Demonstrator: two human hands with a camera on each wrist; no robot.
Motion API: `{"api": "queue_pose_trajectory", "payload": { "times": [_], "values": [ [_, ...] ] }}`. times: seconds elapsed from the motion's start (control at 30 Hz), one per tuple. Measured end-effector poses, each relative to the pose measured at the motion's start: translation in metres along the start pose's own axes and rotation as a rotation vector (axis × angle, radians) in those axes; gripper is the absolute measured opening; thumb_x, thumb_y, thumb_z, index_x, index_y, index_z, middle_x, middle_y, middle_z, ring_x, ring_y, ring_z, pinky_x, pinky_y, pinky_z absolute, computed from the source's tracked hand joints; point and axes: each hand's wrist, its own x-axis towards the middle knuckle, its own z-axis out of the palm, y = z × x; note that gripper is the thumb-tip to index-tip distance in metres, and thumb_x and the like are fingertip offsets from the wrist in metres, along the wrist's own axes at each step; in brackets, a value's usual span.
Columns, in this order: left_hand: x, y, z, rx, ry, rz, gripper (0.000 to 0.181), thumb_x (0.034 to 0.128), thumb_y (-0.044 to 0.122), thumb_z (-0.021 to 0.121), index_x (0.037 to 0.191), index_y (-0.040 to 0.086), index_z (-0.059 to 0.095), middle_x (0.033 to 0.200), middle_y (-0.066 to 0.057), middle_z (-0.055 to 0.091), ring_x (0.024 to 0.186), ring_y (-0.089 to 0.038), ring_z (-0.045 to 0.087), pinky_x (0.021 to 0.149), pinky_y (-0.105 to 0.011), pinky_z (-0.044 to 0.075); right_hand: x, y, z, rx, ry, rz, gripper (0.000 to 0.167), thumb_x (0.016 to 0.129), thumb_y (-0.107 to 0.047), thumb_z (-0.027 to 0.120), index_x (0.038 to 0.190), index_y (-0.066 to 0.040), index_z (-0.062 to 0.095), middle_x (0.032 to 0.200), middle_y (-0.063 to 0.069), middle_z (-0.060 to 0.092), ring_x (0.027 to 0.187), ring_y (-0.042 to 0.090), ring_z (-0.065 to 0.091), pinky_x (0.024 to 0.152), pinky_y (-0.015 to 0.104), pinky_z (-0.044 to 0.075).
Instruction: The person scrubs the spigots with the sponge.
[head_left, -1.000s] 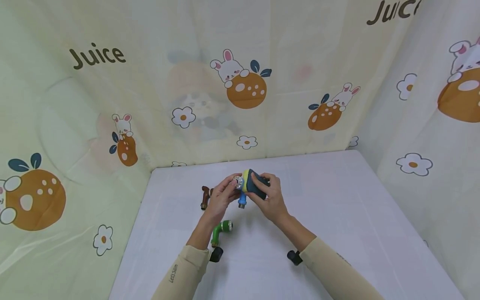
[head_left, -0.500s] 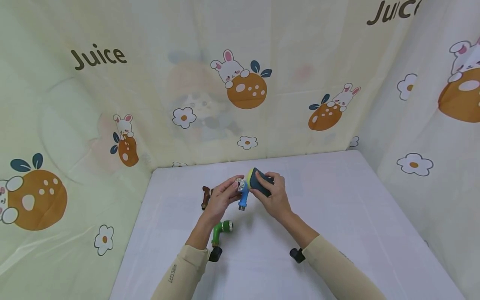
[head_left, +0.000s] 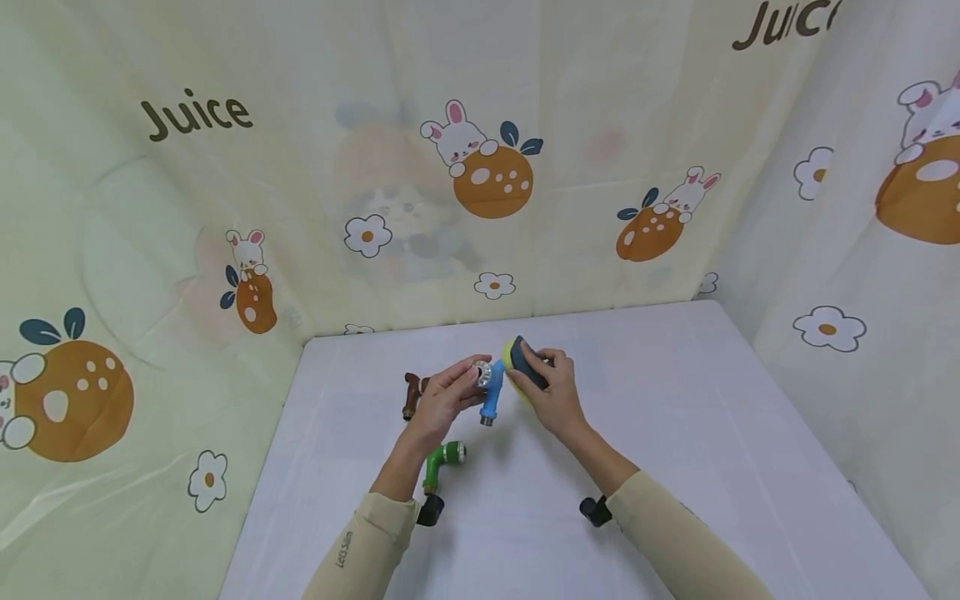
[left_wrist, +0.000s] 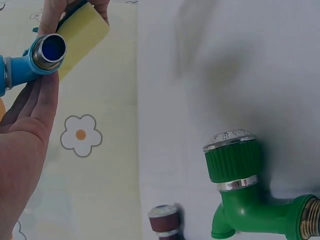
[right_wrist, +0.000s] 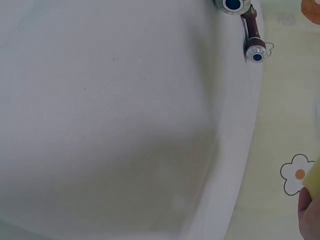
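Note:
My left hand (head_left: 444, 398) holds a blue tap (head_left: 491, 398) by its chrome-capped handle end, above the table. The tap's threaded inlet points down in the head view and towards the camera in the left wrist view. My right hand (head_left: 557, 398) grips a sponge (head_left: 531, 363) with a dark scouring side and a yellow side. The yellow side faces the tap and sits right beside its body; whether they touch I cannot tell. In the right wrist view only a corner of the sponge (right_wrist: 314, 181) and part of the hand show, at the right edge.
On the white table (head_left: 637, 417) a green tap (head_left: 442, 460) lies near my left wrist. A brown tap (head_left: 411, 395) lies beyond it, partly hidden by the left hand. A patterned curtain (head_left: 570, 233) hangs behind the table.
The sponge, in my right hand, has shifted slightly right and turned, uncovering more of the blue tap. The tap has tilted and moved a little right and down with my left hand.

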Motion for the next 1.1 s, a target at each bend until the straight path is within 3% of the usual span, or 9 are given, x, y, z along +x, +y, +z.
{"api": "queue_pose_trajectory", "payload": {
  "times": [0.1, 0.23, 0.4, 0.6, 1.1],
  "values": [
    [-0.001, -0.001, -0.002, -0.008, 0.030, -0.008, 0.045, 0.1101, 0.036, 0.052, 0.146, 0.009, 0.057, 0.143, -0.020, 0.061, 0.124, -0.031, 0.068, 0.109, -0.046, 0.053, -0.001, 0.001, 0.000, 0.008, -0.014, 0.043, 0.056, 0.099, -0.037, 0.072, 0.150, -0.020, 0.056, 0.135, 0.017, 0.048, 0.118, 0.030, 0.040, 0.090, 0.040, 0.041],
    [0.001, -0.005, -0.006, -0.020, 0.120, -0.015, 0.046, 0.1102, 0.041, 0.050, 0.145, 0.011, 0.055, 0.142, -0.020, 0.061, 0.127, -0.034, 0.066, 0.110, -0.048, 0.052, -0.004, -0.001, 0.003, 0.030, -0.033, 0.056, 0.057, 0.102, -0.038, 0.067, 0.154, -0.021, 0.051, 0.138, 0.017, 0.047, 0.122, 0.031, 0.041, 0.092, 0.042, 0.042],
    [0.004, -0.009, -0.008, -0.023, 0.192, -0.024, 0.050, 0.1083, 0.044, 0.053, 0.147, 0.012, 0.052, 0.142, -0.018, 0.060, 0.129, -0.034, 0.065, 0.111, -0.048, 0.051, -0.013, -0.010, 0.010, 0.078, -0.092, -0.033, 0.057, 0.103, -0.035, 0.066, 0.155, -0.023, 0.050, 0.139, 0.014, 0.050, 0.123, 0.030, 0.047, 0.096, 0.044, 0.045],
    [0.003, -0.011, -0.008, -0.048, 0.238, -0.049, 0.045, 0.1079, 0.044, 0.054, 0.145, 0.018, 0.053, 0.138, -0.012, 0.060, 0.127, -0.029, 0.066, 0.111, -0.043, 0.051, -0.022, -0.021, 0.019, 0.106, -0.150, -0.159, 0.059, 0.101, -0.028, 0.070, 0.156, -0.024, 0.049, 0.142, 0.010, 0.049, 0.128, 0.028, 0.046, 0.103, 0.049, 0.048],
    [0.005, -0.006, 0.003, -0.030, 0.269, -0.049, 0.042, 0.1054, 0.041, 0.061, 0.141, 0.020, 0.056, 0.141, -0.014, 0.060, 0.127, -0.028, 0.066, 0.109, -0.046, 0.053, -0.022, -0.025, 0.021, 0.004, -0.093, -0.194, 0.064, 0.092, -0.027, 0.081, 0.151, -0.018, 0.056, 0.136, 0.013, 0.054, 0.121, 0.030, 0.051, 0.095, 0.046, 0.053]
  ]
}}
